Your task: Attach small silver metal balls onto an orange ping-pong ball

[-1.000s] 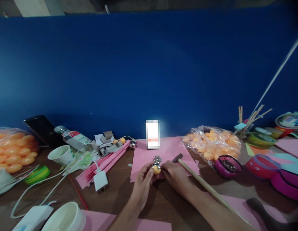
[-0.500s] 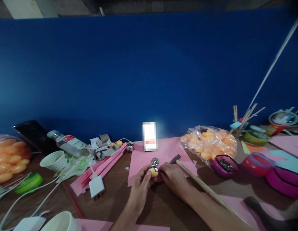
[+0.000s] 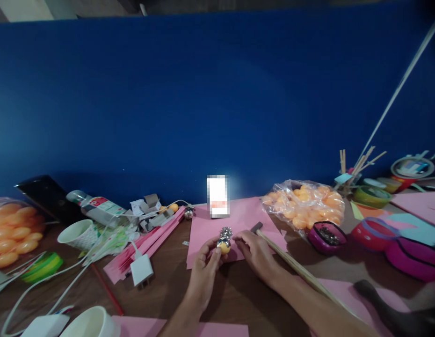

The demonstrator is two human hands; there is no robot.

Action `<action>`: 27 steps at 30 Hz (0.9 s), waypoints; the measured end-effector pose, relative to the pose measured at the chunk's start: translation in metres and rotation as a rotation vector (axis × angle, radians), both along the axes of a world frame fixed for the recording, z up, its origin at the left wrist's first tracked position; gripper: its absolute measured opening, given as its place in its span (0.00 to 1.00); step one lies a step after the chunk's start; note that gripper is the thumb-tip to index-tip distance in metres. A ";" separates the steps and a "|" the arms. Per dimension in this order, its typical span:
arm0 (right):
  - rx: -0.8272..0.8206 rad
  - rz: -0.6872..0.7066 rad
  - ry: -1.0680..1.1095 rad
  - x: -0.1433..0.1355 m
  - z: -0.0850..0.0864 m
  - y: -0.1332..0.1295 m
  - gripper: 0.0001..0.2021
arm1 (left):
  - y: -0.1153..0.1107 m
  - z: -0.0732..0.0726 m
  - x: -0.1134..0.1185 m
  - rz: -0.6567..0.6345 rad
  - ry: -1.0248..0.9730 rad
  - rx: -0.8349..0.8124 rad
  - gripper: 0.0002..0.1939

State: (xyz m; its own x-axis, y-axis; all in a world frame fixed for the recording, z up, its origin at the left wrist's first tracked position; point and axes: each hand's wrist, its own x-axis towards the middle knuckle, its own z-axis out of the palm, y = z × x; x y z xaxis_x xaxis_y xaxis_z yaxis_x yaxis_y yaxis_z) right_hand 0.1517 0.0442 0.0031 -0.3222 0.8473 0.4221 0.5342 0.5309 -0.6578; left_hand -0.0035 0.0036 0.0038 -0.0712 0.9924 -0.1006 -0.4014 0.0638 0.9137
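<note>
My left hand (image 3: pixel 205 264) is closed around a small yellow-orange ball (image 3: pixel 223 249), whose far side is partly covered by shiny silver pieces that look like thumbtacks. Just beyond the ball, a cluster of the same silver pieces (image 3: pixel 226 231) lies on a pink paper sheet (image 3: pixel 203 234). My right hand (image 3: pixel 257 255) is close to the right of the ball, apart from it, with its fingers curled and the fingertips together. Whatever is between those fingertips is too small to make out. A hammer (image 3: pixel 273 245) with a wooden handle lies beyond and beside my right forearm.
A lit phone (image 3: pixel 218 196) stands at the back. Bags of orange balls lie right (image 3: pixel 301 203) and far left (image 3: pixel 14 229). A purple bowl (image 3: pixel 324 238) holds dark small pieces. A white charger (image 3: pixel 142 270), cables and a white cup (image 3: pixel 93 323) are at left.
My right hand has moved slightly away from the ball, up and to the right. My left hand keeps its hold, and more of the ball's silver covering shows. The view has shifted a little.
</note>
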 end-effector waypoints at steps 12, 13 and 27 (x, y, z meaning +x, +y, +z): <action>-0.180 0.098 0.272 -0.004 0.004 -0.002 0.09 | 0.002 -0.007 -0.001 0.024 -0.008 0.016 0.22; -0.181 0.099 0.262 -0.004 0.003 -0.002 0.09 | 0.002 -0.006 -0.001 0.021 -0.011 0.018 0.23; -0.113 0.109 0.048 -0.008 -0.006 0.003 0.09 | -0.017 0.009 0.013 0.069 0.433 0.375 0.16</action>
State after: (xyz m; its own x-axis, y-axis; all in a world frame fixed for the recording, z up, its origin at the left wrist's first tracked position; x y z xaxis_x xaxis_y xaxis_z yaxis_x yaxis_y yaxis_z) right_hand 0.1440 0.0467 -0.0026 -0.3964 0.8516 0.3429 0.4445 0.5049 -0.7399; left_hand 0.0096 -0.0130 0.0126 -0.0930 0.9463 0.3096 0.0230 -0.3088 0.9508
